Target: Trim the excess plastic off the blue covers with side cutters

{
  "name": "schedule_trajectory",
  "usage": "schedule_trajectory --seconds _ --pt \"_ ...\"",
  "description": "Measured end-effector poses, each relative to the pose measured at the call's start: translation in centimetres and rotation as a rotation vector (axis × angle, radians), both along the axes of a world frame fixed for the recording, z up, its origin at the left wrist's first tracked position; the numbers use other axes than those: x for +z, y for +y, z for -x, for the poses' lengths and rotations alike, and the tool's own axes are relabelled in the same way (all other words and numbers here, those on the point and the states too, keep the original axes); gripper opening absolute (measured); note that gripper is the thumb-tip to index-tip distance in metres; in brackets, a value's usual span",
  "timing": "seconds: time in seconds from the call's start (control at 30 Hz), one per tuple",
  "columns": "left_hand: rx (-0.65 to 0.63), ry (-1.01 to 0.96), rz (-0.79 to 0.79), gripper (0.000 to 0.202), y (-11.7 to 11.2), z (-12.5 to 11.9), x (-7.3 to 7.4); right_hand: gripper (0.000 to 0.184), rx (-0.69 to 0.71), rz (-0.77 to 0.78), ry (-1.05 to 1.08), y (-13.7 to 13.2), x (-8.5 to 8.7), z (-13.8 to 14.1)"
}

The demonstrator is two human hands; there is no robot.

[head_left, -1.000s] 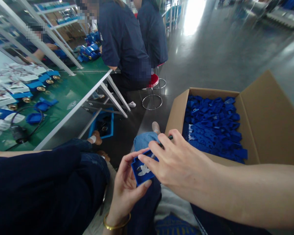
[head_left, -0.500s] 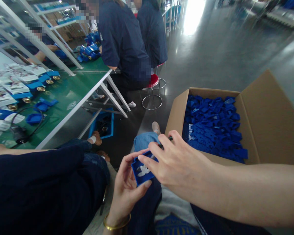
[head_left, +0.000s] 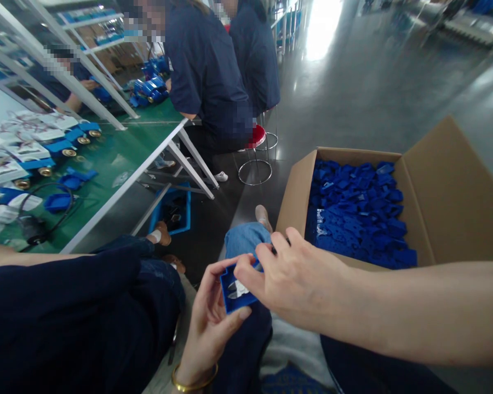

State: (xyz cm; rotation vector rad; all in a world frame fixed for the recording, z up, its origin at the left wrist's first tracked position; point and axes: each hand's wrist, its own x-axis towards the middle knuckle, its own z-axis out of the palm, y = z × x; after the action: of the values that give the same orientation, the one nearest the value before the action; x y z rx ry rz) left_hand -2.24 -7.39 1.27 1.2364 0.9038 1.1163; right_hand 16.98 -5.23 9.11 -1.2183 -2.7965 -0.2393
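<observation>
Got left fingers [head_left: 214,269] snug on a blue shell [head_left: 240,302] with silvery metal [head_left: 241,288] inside; can't tell the grip of right fingers [head_left: 250,273] over it. Looks unfinished, with loads of blue parts [head_left: 357,202] in the box [head_left: 447,197]

Casing [head_left: 234,305] between workbench [head_left: 101,178] on the left and carton [head_left: 456,210] of parts [head_left: 353,205] on the right.

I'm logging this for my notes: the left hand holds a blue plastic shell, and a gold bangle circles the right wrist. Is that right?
Not quite: the gold bangle circles the left wrist, as the head view shows, not the right. The left hand does hold the blue plastic shell.
</observation>
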Motion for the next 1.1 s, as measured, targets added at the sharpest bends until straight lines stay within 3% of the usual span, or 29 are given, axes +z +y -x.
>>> schedule_trajectory --seconds 0.33,0.63,0.9,1.1 --pt "0.063 -0.024 0.073 0.053 0.0 0.3 -0.9 0.012 -0.049 0.266 -0.038 1.0 1.6 0.5" --pt "0.021 -0.05 0.094 0.053 -0.2 0.4 -1.0 0.019 -0.085 0.451 -0.077 1.4 2.7 0.7" --pt "0.06 -0.046 0.065 0.053 -0.1 0.3 -0.7 0.015 -0.123 0.451 -0.049 1.0 2.4 0.9" --pt "0.044 -0.052 0.067 0.051 0.2 0.3 -0.6 0.018 -0.132 0.27 0.003 0.5 1.1 0.9"
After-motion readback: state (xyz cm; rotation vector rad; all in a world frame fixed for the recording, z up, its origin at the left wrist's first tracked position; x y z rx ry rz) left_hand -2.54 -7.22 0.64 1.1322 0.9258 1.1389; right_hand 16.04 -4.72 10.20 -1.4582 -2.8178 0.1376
